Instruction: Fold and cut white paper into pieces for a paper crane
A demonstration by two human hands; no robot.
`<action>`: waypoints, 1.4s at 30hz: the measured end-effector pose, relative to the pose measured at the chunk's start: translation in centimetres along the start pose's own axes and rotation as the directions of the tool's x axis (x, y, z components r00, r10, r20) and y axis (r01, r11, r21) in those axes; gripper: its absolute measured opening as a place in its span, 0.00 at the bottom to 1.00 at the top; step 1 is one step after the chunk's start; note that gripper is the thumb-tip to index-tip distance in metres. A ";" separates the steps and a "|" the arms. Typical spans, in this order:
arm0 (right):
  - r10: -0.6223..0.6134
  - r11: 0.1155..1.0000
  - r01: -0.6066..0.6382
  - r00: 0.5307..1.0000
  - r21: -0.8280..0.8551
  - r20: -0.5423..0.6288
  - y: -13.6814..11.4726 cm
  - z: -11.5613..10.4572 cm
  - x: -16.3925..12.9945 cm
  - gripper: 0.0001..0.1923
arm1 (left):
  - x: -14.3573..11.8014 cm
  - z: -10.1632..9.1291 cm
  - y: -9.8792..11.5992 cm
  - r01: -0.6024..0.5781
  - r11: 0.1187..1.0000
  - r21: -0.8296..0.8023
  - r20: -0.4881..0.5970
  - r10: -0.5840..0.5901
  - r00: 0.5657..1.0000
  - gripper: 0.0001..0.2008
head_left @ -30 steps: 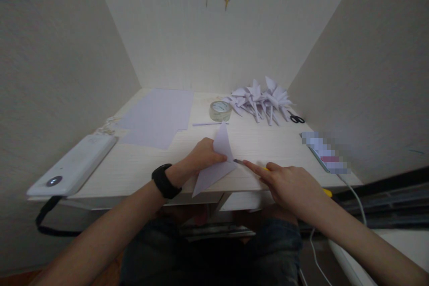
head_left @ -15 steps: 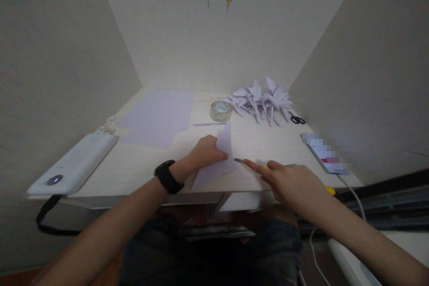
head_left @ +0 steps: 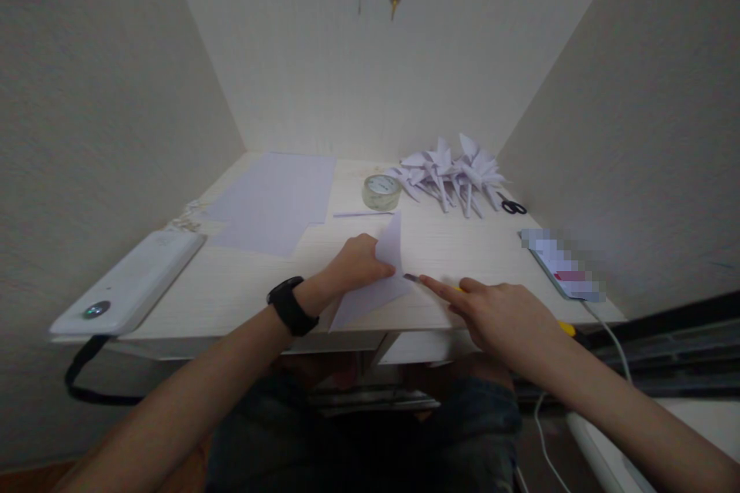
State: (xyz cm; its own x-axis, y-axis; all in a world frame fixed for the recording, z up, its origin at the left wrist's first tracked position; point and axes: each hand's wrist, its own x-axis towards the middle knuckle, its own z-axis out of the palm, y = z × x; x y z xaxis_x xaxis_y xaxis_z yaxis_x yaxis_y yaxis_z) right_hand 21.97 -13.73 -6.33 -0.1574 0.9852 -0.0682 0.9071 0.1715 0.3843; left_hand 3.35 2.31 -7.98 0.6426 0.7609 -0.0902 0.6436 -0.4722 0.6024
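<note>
A folded sheet of white paper [head_left: 370, 299] lies near the front edge of the desk, one part of it standing up. My left hand [head_left: 361, 260] is closed on this paper, thumb pressed near the fold. In my right hand [head_left: 497, 316] is a utility knife [head_left: 412, 277] with a yellow handle, mostly hidden by the palm. The index finger stretches along the knife toward its blade. The blade's tip is at the right side of the paper, by the fold; whether it is inside the fold I cannot tell.
Behind the hands stand a roll of clear tape [head_left: 381, 192] and a thin paper strip [head_left: 363, 214]. Folded paper pinwheels [head_left: 451, 169] are heaped at the back right, beside black scissors [head_left: 513, 206]. Paper sheets [head_left: 277, 192], a white device [head_left: 130, 281] and a phone [head_left: 558, 262] flank the workspace.
Almost nothing differs. The raised part of the paper and my left hand have shifted very slightly to the right; the knife stays by the fold.
</note>
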 end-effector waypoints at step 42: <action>-0.055 0.998 0.053 0.997 0.035 0.058 -0.4 -1.9 0.5 0.40 | -0.5 0.5 0.7 -0.062 0.993 0.097 -0.066 0.069 0.995 0.16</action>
State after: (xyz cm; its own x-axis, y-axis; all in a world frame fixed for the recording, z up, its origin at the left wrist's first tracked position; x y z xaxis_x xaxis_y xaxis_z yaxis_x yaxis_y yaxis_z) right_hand 20.77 -13.28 -4.81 -0.1839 0.9725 -0.1426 0.9105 0.2232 0.3480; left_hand 3.65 1.41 -7.90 0.6563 0.7545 0.0042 0.6396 -0.5593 0.5273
